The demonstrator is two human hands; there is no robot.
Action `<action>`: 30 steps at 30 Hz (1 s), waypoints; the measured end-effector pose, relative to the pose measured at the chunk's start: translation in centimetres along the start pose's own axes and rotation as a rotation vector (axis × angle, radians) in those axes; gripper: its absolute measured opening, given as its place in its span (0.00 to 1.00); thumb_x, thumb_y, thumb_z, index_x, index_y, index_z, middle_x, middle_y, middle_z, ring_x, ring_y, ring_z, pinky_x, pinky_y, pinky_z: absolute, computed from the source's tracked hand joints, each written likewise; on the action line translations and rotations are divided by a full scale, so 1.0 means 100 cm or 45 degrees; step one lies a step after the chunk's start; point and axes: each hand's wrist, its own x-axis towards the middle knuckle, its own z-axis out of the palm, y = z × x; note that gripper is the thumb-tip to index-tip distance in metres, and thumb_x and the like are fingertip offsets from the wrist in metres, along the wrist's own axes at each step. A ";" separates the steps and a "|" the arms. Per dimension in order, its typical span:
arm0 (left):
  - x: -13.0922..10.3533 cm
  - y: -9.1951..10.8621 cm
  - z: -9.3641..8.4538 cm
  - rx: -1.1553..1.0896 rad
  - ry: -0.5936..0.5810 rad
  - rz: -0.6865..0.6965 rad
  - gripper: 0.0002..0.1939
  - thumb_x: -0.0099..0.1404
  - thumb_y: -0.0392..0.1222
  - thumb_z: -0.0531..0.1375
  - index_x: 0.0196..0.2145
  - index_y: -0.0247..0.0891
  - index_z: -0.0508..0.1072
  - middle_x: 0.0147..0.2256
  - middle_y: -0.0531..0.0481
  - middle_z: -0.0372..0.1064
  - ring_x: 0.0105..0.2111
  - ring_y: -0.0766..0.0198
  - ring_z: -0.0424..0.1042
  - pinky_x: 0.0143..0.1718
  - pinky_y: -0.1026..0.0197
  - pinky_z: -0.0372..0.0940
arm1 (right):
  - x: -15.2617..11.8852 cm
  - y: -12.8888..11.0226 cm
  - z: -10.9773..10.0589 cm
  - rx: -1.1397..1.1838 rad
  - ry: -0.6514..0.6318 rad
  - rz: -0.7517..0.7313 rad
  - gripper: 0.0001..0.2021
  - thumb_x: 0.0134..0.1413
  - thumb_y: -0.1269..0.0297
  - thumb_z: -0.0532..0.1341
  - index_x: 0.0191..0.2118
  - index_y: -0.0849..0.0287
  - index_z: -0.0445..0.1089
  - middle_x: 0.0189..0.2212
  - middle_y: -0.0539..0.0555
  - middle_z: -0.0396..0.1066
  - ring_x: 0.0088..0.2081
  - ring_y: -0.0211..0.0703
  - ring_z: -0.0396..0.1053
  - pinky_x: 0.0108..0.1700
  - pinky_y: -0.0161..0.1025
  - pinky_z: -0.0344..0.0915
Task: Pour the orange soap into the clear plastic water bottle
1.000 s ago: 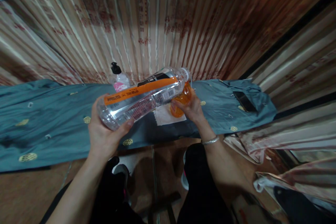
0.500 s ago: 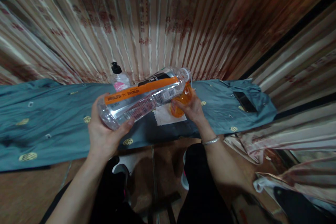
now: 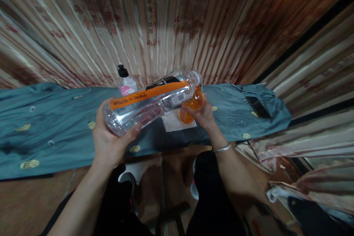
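Note:
My left hand (image 3: 112, 136) is wrapped round the base of a large clear plastic bottle (image 3: 151, 101) with an orange and silver label. The bottle lies tilted, its neck raised toward the right. My right hand (image 3: 203, 112) grips an orange see-through bottle (image 3: 188, 112), held under the clear bottle's neck. The clear bottle's mouth is over the top of the orange one; I cannot make out whether they touch. A white paper tissue (image 3: 174, 123) lies beneath the orange bottle. Any liquid passing between them is not visible.
A pump bottle (image 3: 127, 83) with a black top and pink label stands behind the clear bottle. A dark phone-like slab (image 3: 257, 107) lies at the right on the teal patterned cloth (image 3: 63, 118). Pleated curtains (image 3: 166, 25) rise right behind the cloth-covered surface.
Almost nothing differs. Both hands keep hold of the two bottles in the same tilted position; the view has shifted very slightly.

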 end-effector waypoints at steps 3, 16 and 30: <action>0.000 -0.004 0.000 -0.011 0.003 0.035 0.60 0.38 0.74 0.84 0.63 0.37 0.82 0.55 0.36 0.87 0.53 0.39 0.89 0.58 0.35 0.86 | 0.000 0.002 0.000 0.009 0.007 -0.018 0.48 0.45 0.45 0.87 0.70 0.54 0.74 0.61 0.65 0.86 0.63 0.71 0.84 0.67 0.68 0.82; 0.001 -0.008 0.000 -0.027 -0.008 0.134 0.56 0.43 0.71 0.85 0.62 0.37 0.83 0.53 0.38 0.88 0.49 0.43 0.89 0.51 0.41 0.88 | 0.000 0.001 0.001 -0.039 -0.001 -0.001 0.48 0.48 0.44 0.85 0.71 0.54 0.72 0.61 0.66 0.85 0.64 0.72 0.84 0.67 0.68 0.82; 0.002 -0.008 -0.001 -0.014 0.005 0.140 0.57 0.40 0.71 0.86 0.62 0.38 0.85 0.53 0.39 0.89 0.50 0.44 0.90 0.51 0.44 0.87 | 0.000 0.004 0.001 -0.001 0.016 -0.007 0.49 0.46 0.44 0.87 0.71 0.53 0.73 0.60 0.64 0.86 0.63 0.72 0.85 0.66 0.68 0.83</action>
